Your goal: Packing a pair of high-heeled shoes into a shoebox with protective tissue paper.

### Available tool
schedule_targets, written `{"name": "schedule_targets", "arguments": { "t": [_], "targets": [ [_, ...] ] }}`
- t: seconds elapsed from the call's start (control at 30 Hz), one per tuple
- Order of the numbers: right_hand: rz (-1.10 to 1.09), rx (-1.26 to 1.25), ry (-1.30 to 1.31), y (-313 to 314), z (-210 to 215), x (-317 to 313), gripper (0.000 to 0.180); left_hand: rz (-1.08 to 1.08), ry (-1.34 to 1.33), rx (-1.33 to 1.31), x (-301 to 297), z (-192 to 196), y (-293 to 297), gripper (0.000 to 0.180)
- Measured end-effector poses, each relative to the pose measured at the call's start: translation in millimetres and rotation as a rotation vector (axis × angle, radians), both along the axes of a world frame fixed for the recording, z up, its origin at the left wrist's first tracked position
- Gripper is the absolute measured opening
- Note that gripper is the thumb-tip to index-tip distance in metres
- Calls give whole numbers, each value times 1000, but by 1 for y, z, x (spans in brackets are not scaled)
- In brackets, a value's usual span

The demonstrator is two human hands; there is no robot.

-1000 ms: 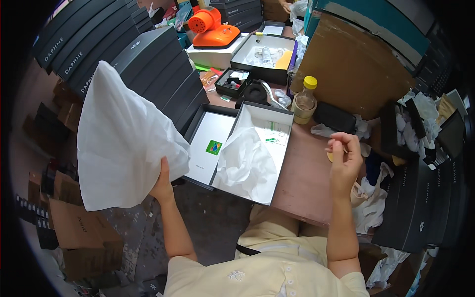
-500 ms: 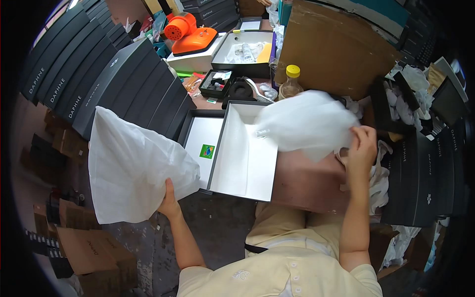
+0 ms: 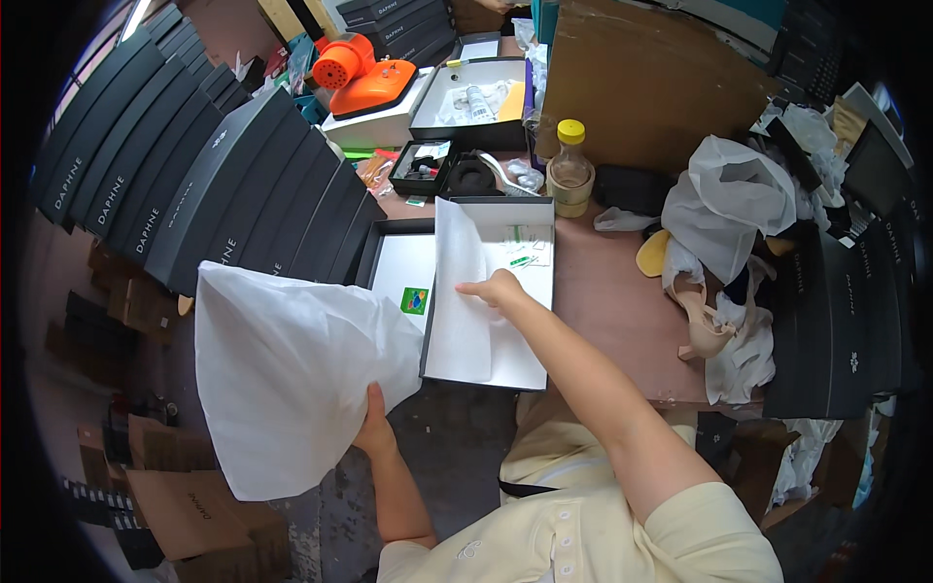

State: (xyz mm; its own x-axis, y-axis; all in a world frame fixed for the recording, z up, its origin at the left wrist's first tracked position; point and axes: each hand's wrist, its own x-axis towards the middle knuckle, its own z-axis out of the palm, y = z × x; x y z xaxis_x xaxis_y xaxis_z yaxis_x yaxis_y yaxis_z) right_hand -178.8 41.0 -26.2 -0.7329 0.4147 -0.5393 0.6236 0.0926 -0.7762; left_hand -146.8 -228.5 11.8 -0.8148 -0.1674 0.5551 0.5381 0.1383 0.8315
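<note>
On the left, my left hand [image 3: 374,428] grips a large white paper sheet [image 3: 301,379] by its lower right part, the thumb on top. The sheet hangs beside and partly over a shoebox lid [image 3: 397,255] that has a small green packet [image 3: 414,300] inside. Over the open grey-and-white shoebox [image 3: 530,360], my right hand [image 3: 501,289] is closed on the edge of a white lining paper [image 3: 462,335]. That paper stands up along the box's left side. Small green-marked sachets [image 3: 525,259] lie on the box's white bottom.
Dark shoeboxes [image 3: 262,194] are stacked at the left, with more [image 3: 836,330] at the right. Crumpled white paper [image 3: 731,209] and a beige heeled shoe [image 3: 708,330] lie on the table's right. Behind stand a yellow-capped jar [image 3: 570,175], an orange machine [image 3: 374,83] and a large carton [image 3: 651,97].
My right hand has let go of a white sheet, now crumpled at the right, and moved left into the box onto its lining paper. My left hand's sheet has come lower and slightly right.
</note>
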Motion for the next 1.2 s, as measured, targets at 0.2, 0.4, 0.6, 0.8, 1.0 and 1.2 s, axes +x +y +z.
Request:
{"name": "schedule_targets", "arguments": {
  "t": [0.2,0.4,0.6,0.8,1.0,1.2],
  "targets": [
    [71,775,338,12,65,43,28,-23,-87,22,5,-10,-9,59],
    [379,1021,192,1,60,52,31,-211,-181,163,1,5,37,58],
    [547,376,689,11,114,95,92,-508,-67,-416,-28,8,58,57],
    [134,-62,852,-26,105,99,77,-717,29,-893,-31,-1,60,49],
    [299,542,136,-31,58,54,67,-581,179,-1199,13,64,32,46],
    [553,648,53,-28,70,64,55,-409,232,-1064,24,17,51,29]
  ]
}}
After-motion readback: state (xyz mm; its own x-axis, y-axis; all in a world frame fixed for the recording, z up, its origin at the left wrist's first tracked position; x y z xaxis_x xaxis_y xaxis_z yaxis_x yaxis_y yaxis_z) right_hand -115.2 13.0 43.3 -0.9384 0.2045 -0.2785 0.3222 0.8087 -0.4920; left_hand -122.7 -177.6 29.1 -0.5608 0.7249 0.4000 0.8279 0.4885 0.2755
